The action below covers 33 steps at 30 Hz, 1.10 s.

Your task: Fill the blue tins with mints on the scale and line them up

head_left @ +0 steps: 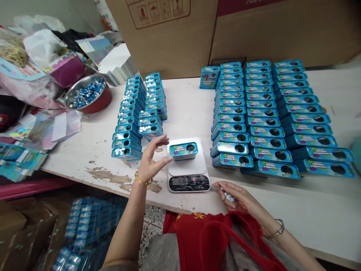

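Two hands: my left hand (pixel 152 160), fingers spread, just beside one blue rectangular tin (pixel 183 151) on a white digital kitchen scale (pixel 188 183); my right hand (pixel 232 196) pinches pale oval candies (pixel 229 196).

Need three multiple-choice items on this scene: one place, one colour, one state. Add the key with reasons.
1. Where is the blue tin closest to the left hand?
A. Inside a cardboard carton
B. On the kitchen scale
C. On the floor

2. What colour is the outside of the metal bowl of blue-wrapped sweets?
A. Red
B. Blue
C. Yellow

3. What state is the right hand in?
A. Flat and empty
B. Curled around small pale sweets
C. Clasping a tin

Key:
1. B, the tin sits on the scale's white platform.
2. A, a red wall shows below the rim.
3. B, the sweets show between the fingers.
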Motion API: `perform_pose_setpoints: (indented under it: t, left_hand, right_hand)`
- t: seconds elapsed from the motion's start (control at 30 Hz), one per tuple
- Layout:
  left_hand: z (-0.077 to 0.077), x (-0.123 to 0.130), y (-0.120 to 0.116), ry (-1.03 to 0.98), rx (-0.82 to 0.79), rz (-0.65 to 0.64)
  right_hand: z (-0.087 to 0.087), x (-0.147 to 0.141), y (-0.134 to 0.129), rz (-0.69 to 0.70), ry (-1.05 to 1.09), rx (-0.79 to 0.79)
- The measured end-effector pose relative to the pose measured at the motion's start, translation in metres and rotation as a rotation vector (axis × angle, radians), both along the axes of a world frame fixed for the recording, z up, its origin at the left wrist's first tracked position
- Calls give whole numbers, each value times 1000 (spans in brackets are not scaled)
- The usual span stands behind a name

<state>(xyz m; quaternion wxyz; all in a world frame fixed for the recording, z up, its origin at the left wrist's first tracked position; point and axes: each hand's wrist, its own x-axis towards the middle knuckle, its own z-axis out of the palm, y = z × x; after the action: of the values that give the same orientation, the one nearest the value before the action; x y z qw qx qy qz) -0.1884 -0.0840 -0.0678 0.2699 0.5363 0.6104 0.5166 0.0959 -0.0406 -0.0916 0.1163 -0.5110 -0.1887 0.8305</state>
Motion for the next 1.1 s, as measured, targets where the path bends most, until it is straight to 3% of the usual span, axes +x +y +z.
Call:
perform_pose_setpoints:
  t: [0.2, 0.7, 0.83, 0.93, 1.03, 1.1]
  left_hand:
    - [5, -9, -5, 14, 39, 91]
    - [10, -3, 0, 26, 22, 80]
    - [16, 0, 5, 150, -6, -27]
    - [26, 6, 15, 335, -56, -180]
    - [37, 7, 37, 575, -137, -366]
    - [43, 1, 65, 728, -149, -403]
  right_hand:
    - [-10, 4, 0, 21, 9, 3]
    - [-13, 6, 1, -1, -2, 20]
    - [-19, 8, 0, 16, 27, 33]
    - [-24, 8, -3, 35, 60, 85]
    - [-32, 3, -5, 45, 71, 118]
    - [-40, -3, -3, 56, 88, 163]
